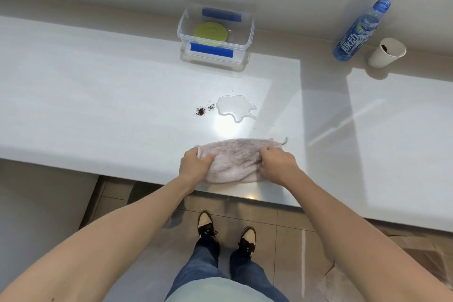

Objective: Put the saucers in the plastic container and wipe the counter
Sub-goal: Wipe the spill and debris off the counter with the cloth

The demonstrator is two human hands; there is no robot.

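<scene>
Fingertips hidden in bunched cloth [232, 162]

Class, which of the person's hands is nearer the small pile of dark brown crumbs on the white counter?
Left. The left hand sits almost straight below the dark brown crumbs; the right hand lies farther off to their right.

The saucer [210, 32] is yellow-green, the box clips [211, 49] blue, the cloth [234, 160] pinkish grey, the worktop [98, 95] white, the bottle [360, 32] blue.
</scene>
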